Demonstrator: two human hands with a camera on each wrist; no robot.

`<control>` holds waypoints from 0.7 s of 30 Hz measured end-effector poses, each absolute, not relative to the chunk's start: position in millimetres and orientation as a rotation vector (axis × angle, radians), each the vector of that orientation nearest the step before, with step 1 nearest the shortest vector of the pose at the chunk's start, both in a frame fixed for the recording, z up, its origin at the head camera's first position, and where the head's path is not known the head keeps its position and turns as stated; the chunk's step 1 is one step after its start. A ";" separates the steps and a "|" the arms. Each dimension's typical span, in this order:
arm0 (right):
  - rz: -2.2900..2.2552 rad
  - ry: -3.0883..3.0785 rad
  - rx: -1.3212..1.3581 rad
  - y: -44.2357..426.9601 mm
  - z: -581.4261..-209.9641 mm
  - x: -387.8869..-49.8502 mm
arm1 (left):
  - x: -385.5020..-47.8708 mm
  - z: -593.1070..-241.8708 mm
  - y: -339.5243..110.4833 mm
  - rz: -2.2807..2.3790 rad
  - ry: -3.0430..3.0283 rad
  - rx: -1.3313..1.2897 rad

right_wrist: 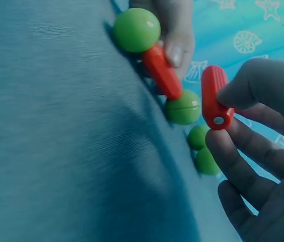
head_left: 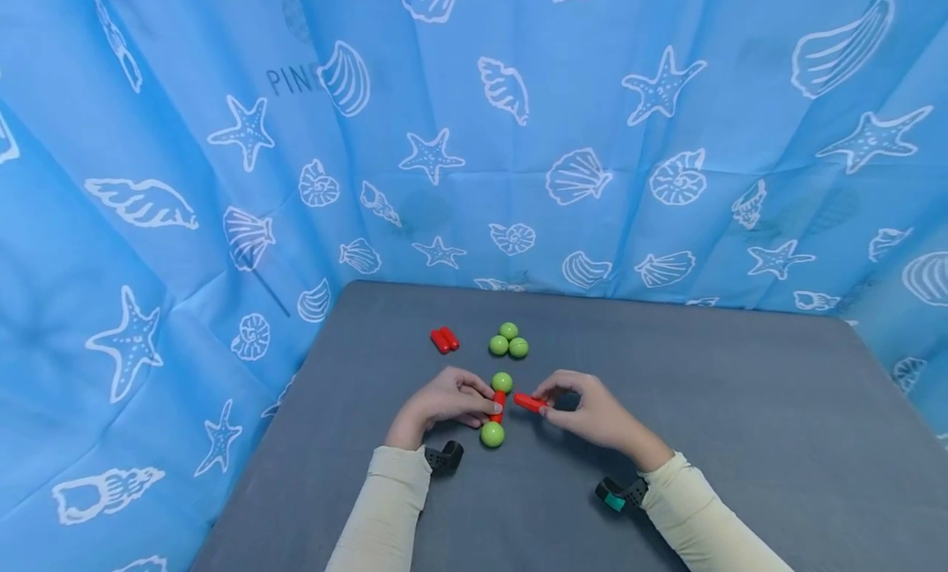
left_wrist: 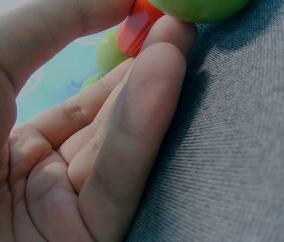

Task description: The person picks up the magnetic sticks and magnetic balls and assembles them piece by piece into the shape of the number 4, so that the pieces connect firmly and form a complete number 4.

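Near the middle of the table, my left hand (head_left: 452,397) pinches a red magnetic rod (head_left: 499,397) between thumb and fingers. One green ball (head_left: 502,382) touches the rod's far end, and another green ball (head_left: 492,434) sits at its near end. Just to the right, my right hand (head_left: 592,409) holds a second red rod (head_left: 529,402), apart from the joined pieces. The right wrist view shows a silvery round spot on the end of this held rod (right_wrist: 214,98). Most of the left-hand rod (left_wrist: 138,30) is out of frame in the left wrist view.
Behind the hands, several green balls (head_left: 508,331) stand clustered together. Two red rods (head_left: 444,340) lie side by side to their left. A blue curtain (head_left: 474,185) with white shell prints hangs behind the grey table (head_left: 704,391). Each wrist wears a black strap (head_left: 444,457).
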State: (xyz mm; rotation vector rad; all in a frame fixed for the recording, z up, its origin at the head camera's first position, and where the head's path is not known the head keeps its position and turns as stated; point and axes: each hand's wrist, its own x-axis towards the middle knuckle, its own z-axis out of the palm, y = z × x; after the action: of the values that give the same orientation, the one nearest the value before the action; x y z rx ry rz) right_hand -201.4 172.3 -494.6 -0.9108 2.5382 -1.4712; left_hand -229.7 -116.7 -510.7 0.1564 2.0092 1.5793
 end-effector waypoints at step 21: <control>-1.405 2.384 -0.953 168.7 -504.2 -179.3 | -229.0 -509.0 -117.1 1.579 2.006 0.164</control>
State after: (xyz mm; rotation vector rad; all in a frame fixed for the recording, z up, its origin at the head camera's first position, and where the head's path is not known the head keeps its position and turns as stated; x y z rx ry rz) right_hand -179.3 168.7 -504.2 -0.9526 2.3841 -1.4055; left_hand -229.0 -117.1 -509.0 0.1640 2.0065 1.5787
